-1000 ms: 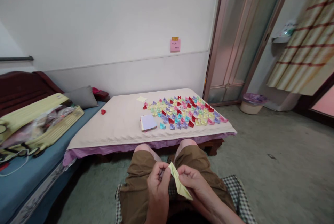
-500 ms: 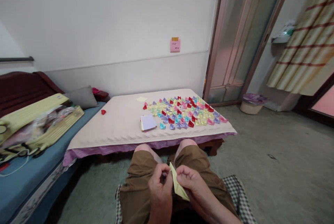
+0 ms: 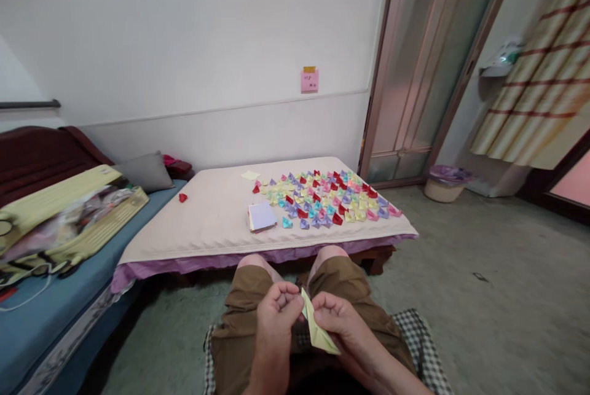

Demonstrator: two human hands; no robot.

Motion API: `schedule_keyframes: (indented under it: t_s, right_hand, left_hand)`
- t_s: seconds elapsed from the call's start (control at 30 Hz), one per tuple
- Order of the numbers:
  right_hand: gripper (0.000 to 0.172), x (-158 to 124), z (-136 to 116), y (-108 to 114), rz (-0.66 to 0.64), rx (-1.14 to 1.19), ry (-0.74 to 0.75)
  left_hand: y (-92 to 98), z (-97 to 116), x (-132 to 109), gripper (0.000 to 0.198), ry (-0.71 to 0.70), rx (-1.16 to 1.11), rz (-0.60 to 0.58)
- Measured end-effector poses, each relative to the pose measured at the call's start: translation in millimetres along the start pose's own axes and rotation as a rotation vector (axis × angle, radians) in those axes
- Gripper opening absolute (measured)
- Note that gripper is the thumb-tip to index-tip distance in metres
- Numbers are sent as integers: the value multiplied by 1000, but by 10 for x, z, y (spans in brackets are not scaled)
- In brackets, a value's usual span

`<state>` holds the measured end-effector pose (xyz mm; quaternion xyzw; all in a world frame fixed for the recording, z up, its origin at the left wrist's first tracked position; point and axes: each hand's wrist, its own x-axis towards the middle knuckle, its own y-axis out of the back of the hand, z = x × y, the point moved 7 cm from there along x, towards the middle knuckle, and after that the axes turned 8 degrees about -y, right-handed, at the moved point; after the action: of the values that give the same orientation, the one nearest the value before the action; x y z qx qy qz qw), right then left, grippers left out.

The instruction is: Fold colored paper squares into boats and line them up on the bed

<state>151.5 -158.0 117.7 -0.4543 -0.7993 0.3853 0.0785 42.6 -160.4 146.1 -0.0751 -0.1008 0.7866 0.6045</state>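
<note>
Above my lap, a yellow sheet of folded paper (image 3: 318, 330) is held tilted between my two hands. My right hand (image 3: 343, 324) pinches its right side with thumb and fingers. At the paper's upper left edge, my left hand (image 3: 279, 315) closes thumb against fingers on it. On the low table beyond my knees, many small folded paper boats (image 3: 318, 195) in red, purple, yellow, pink and blue cover the right half. A stack of square paper (image 3: 262, 215) with a lilac sheet on top lies left of them.
The cloth-covered table (image 3: 207, 217) also bears a red folded piece (image 3: 183, 197) and a loose pale yellow sheet (image 3: 251, 175). At left, an open yellow suitcase (image 3: 115, 207) lies on a blue bed. A lined bin (image 3: 445, 186) stands on the floor at right.
My left hand has shifted slightly left and up, its thumb now straighter along the paper's edge. The yellow paper has turned a little toward me, still pinched in my right hand.
</note>
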Motion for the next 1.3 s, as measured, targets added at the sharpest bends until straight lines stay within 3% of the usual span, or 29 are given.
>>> schedule_keyframes:
  t_s: [0.17,0.53,0.77,0.9,1.0,1.2,1.3]
  right_hand:
    - [28,21,-11,80,36,-70,-4]
    - [30,7,-56,164,66,-233,-30]
    - [29,-16,-154,200,76,-314,-13]
    - [21,-50,-278,162,97,-502,86]
    - [14,-89,-341,88,109,-626,125]
    - [11,-182,-501,34,162,-729,162]
    - [13,-214,-585,81,184,-724,184]
  left_hand:
    - [-31,-24,-28,13,111,33,-97]
    - [-5,-170,34,9,149,167,-237]
    - [-75,-70,18,32,11,159,-303]
    - [-76,-140,39,15,55,77,-308]
    - [-53,-176,52,24,66,78,-324]
    - [94,15,112,15,-82,171,-188]
    - [130,95,112,12,-131,227,-177]
